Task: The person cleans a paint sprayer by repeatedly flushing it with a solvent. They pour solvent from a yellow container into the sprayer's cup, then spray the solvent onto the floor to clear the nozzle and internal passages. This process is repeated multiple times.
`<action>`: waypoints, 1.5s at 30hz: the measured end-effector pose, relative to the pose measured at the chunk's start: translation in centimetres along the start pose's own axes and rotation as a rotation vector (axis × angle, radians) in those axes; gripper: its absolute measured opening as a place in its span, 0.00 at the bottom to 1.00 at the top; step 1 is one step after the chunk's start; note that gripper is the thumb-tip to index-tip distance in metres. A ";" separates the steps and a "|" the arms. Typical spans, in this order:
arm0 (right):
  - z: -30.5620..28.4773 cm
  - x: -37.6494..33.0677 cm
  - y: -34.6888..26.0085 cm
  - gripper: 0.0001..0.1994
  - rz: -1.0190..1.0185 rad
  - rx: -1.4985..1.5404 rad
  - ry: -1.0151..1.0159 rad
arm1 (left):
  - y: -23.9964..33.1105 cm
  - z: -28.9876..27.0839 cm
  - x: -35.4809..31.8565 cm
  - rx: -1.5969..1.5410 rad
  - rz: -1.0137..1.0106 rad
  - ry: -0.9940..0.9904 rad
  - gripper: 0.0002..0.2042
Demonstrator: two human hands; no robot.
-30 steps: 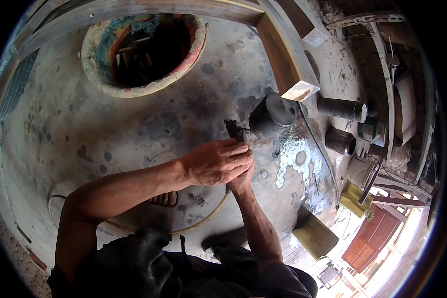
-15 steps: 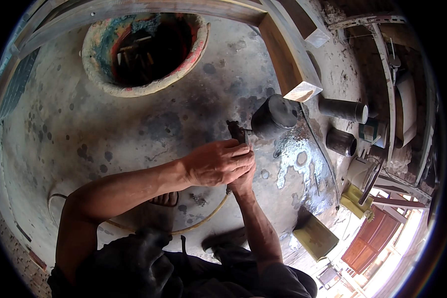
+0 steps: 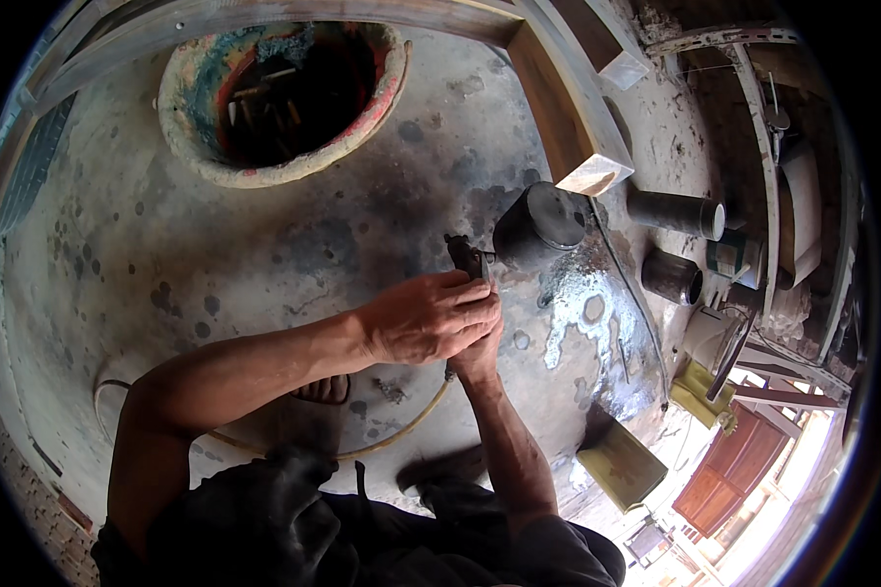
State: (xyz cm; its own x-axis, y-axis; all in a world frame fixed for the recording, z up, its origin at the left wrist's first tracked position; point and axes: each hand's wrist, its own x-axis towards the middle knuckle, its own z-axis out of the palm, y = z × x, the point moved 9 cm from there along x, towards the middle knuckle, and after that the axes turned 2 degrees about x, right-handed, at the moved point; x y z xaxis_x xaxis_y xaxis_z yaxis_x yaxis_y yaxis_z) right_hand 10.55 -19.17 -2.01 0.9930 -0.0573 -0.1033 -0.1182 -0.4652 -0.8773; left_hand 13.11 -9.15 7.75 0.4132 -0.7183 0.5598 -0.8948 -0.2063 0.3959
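Note:
My left hand lies closed over a small dark tool whose tip sticks out beyond my fingers toward a black cylindrical can. My right hand is tucked right beneath the left, fingers closed around the same tool's lower part; most of that hand is hidden. Both hands hover above a stained grey concrete floor. What the tool touches is covered by my fingers.
A round clay-rimmed pit with dark contents opens at the top. A wooden beam runs at the upper right. Dark tins and a yellow block stand at the right. My sandalled foot and a thin hose lie below.

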 end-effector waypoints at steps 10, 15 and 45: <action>-0.5 0.2 -0.8 0.16 -0.067 0.105 0.068 | -2.0 -0.2 1.3 -0.136 -0.064 -0.164 0.16; -0.5 0.3 -1.0 0.23 -0.052 0.092 0.035 | -1.0 0.2 1.8 -0.071 0.008 -0.272 0.19; 0.4 -0.9 0.0 0.24 -0.062 -0.199 0.015 | 0.0 1.1 1.6 -0.171 0.057 -0.196 0.07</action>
State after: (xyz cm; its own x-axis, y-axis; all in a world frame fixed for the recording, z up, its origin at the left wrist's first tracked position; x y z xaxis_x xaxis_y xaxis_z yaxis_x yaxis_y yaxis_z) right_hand 9.62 -18.71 -2.09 0.9984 -0.0354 -0.0439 -0.0564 -0.6338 -0.7714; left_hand 13.65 -11.02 7.89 0.3077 -0.8438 0.4397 -0.8671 -0.0584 0.4947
